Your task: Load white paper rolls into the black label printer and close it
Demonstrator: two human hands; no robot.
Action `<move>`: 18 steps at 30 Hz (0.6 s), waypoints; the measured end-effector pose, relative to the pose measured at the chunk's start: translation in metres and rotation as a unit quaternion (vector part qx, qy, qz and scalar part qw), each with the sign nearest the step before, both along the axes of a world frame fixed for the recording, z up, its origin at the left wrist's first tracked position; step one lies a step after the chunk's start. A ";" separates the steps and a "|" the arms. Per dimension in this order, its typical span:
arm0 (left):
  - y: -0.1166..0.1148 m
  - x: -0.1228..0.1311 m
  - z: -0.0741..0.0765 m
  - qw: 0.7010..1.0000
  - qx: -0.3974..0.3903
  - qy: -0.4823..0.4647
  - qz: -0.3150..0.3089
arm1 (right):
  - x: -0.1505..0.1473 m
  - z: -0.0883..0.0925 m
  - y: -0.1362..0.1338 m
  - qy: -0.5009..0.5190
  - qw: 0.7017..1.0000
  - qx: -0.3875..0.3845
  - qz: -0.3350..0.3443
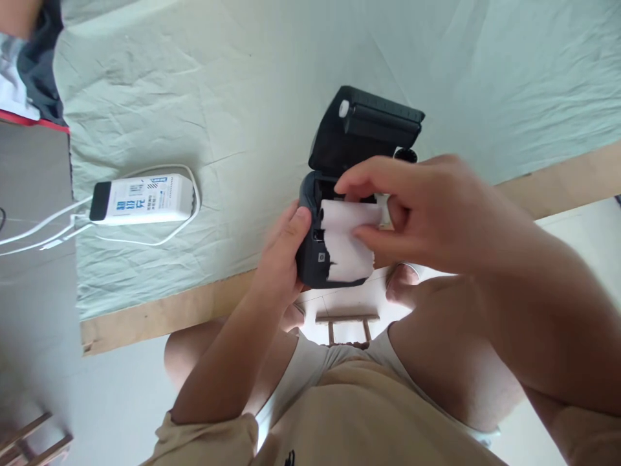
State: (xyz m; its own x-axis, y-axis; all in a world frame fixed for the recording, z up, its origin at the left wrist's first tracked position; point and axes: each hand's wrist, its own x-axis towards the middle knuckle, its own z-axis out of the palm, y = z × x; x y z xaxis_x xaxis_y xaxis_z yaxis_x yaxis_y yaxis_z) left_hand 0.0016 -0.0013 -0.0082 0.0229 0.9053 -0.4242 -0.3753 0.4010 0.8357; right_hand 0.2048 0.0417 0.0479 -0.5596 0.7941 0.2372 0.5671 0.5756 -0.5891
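A small black receipt printer (313,262) is held over the table's near edge, its lid (366,126) swung up and away from me. My left hand (286,243) grips the printer's left side, thumb on top. A white paper roll (350,217) sits in the open bay, and its torn loose end hangs over the front of the printer. My right hand (412,207) is at the roll's right end, thumb and forefinger pinching the paper. The other fingers of that hand are curled and partly hidden.
A white power bank or charger (150,197) with cables lies on the pale green tablecloth (218,84) to the left. The wooden table edge (169,304) runs in front of me. Part of another person (36,65) shows at top left. A wooden stool (36,443) stands at lower left.
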 end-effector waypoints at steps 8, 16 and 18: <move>-0.004 -0.005 -0.007 0.999 -0.029 0.014 -0.001 | 0.061 -0.039 0.039 0.297 0.904 -0.057 -0.301; -0.002 -0.004 -0.006 1.000 -0.011 -0.007 -0.024 | 0.083 -0.080 0.045 0.085 0.949 0.110 -0.282; -0.001 -0.004 -0.006 1.000 -0.004 -0.011 -0.026 | 0.086 -0.080 0.048 0.056 0.948 0.104 -0.297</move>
State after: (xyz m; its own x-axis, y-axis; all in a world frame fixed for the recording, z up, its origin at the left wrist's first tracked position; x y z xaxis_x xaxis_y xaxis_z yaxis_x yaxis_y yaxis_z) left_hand -0.0019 -0.0018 -0.0138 0.0788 0.8994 -0.4300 -0.3724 0.4266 0.8242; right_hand 0.2904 0.0901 -0.0317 0.0088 0.8903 0.4552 0.7679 0.2856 -0.5734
